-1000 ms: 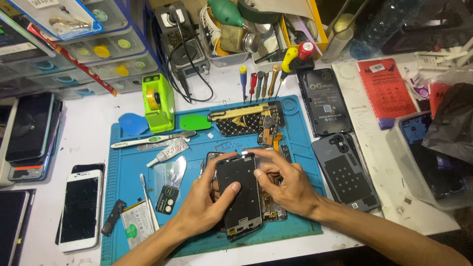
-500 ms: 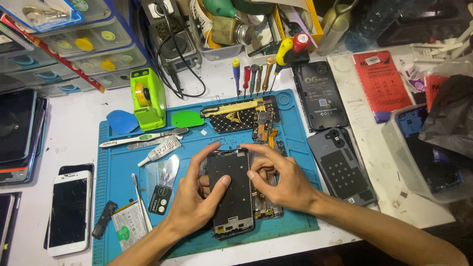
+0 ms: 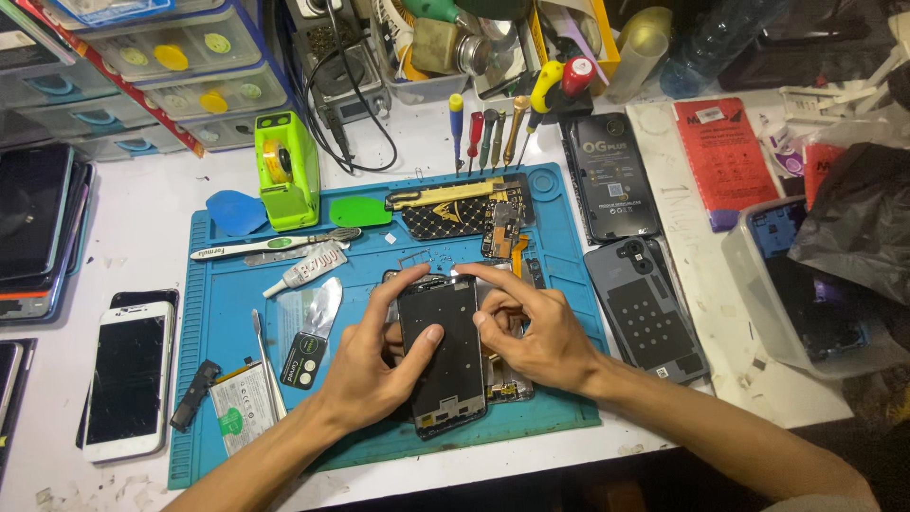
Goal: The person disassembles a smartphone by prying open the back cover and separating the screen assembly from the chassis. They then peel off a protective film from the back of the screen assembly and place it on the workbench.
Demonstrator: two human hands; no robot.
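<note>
Blue work mat (image 3: 218, 398) carries the stripped phone frame (image 3: 444, 353) at its centre. Left hand (image 3: 374, 365) and right hand (image 3: 531, 332) grasp it by its edges. Back cover (image 3: 649, 313) and battery (image 3: 242, 406) lie removed; refitting appears outstanding.

Both forearms came up from the lower edge and angled inward, so the two hands met close together, nearly touching. The left hand (image 3: 374, 365) lay palm down, its fingers (image 3: 403, 284) stretched forward and slightly spread, the thumb bent in toward the right hand. The right hand (image 3: 536, 332) also faced down, wrist cocked, with its fingers (image 3: 493, 277) curled and pointing toward the left hand, fingertips pressed downward. Both arms were bare.
</note>
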